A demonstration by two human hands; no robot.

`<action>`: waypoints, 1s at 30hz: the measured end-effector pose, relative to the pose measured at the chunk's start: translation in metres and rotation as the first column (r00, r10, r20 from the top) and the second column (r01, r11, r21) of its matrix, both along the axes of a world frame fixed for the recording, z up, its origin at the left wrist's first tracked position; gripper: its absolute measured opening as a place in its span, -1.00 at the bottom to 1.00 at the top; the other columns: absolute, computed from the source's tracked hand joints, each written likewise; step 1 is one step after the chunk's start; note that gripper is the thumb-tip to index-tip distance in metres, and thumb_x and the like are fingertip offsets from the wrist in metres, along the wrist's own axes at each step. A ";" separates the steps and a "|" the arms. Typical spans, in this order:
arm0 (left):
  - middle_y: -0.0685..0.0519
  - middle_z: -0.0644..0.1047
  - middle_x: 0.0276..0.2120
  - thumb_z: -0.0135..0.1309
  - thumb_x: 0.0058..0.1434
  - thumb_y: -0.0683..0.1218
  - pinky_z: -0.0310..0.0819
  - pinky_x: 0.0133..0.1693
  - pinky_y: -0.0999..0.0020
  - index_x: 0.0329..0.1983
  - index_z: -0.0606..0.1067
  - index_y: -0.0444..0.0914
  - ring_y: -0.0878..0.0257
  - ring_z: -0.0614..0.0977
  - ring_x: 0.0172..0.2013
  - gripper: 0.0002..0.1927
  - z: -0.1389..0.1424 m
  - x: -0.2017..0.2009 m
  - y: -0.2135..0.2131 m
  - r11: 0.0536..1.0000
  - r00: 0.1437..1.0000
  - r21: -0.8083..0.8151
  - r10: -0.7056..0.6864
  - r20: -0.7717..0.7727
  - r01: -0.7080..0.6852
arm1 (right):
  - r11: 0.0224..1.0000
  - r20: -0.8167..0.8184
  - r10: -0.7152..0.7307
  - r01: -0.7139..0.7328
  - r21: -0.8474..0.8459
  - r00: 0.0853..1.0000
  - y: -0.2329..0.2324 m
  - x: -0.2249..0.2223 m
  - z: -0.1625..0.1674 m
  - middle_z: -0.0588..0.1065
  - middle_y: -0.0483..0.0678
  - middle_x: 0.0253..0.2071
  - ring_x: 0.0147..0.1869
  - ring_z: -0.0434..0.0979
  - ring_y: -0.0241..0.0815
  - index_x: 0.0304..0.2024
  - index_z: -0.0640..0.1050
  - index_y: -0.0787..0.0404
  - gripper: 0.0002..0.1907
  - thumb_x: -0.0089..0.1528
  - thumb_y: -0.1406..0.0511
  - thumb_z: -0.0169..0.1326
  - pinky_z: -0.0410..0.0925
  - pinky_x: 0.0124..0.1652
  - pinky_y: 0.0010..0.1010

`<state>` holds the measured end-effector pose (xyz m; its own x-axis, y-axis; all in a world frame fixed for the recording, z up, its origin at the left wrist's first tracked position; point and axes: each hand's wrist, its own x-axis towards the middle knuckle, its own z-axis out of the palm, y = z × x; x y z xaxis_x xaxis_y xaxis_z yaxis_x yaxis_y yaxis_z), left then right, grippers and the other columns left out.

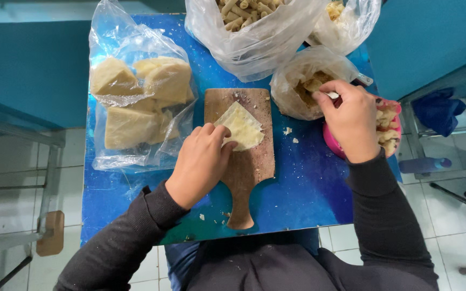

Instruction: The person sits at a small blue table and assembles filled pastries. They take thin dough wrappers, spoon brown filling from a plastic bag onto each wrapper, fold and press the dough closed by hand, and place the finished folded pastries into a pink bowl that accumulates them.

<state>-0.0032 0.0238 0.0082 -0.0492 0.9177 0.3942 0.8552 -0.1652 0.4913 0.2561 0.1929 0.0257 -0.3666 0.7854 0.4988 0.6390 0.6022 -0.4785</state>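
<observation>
One pale wrapper (242, 127) flat on the wooden board (244, 161), unfilled, pinned by left hand (200, 164) fingers; right hand (351, 121) pinching filling at the small bag (297, 81); finished rolls bagged behind (249, 32).

Pretty cramped up top: the far edge of the blue table (308, 199) is blocked by two plastic bags of rolled pieces (254, 32), and the left edge is taken by a bag of pale blocks (136, 108). The middle is filled by the wooden board (244, 172). Open surface is only left near the front right corner.
</observation>
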 end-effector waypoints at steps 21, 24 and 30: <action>-0.11 0.46 -0.32 0.19 0.20 -0.12 0.40 -0.20 0.03 -0.28 0.44 -0.29 -0.11 0.51 -0.23 -0.82 -0.010 -0.004 0.000 0.999 0.999 -0.006 0.042 0.010 -0.042 | 0.903 -0.120 -0.111 0.050 -0.427 0.986 0.002 0.030 0.029 0.62 -0.07 -0.30 -0.36 0.46 -0.33 -0.10 0.64 0.31 -0.81 0.41 0.30 0.10 0.28 -0.32 -0.45; -0.11 0.45 -0.32 0.18 0.21 -0.12 0.40 -0.20 0.02 -0.27 0.44 -0.29 -0.11 0.51 -0.23 -0.82 -0.010 -0.005 0.001 0.999 0.999 -0.009 0.046 -0.003 -0.046 | 0.830 -0.244 -0.059 -0.088 -0.551 0.968 -0.007 0.029 0.037 0.62 -0.12 -0.27 -0.29 0.49 -0.44 -0.07 0.62 0.31 -0.82 0.43 0.32 0.08 0.33 -0.24 -0.58; -0.08 0.46 -0.32 0.18 0.18 -0.09 0.39 -0.24 0.02 -0.25 0.43 -0.26 -0.08 0.53 -0.23 -0.80 -0.009 -0.005 0.001 0.996 0.996 -0.044 0.074 -0.048 -0.076 | 0.793 -0.267 0.155 -0.281 -0.541 0.951 -0.025 0.006 0.019 0.63 -0.10 -0.26 -0.17 0.58 -0.41 -0.07 0.62 0.33 -0.83 0.39 0.35 0.07 0.38 -0.12 -0.59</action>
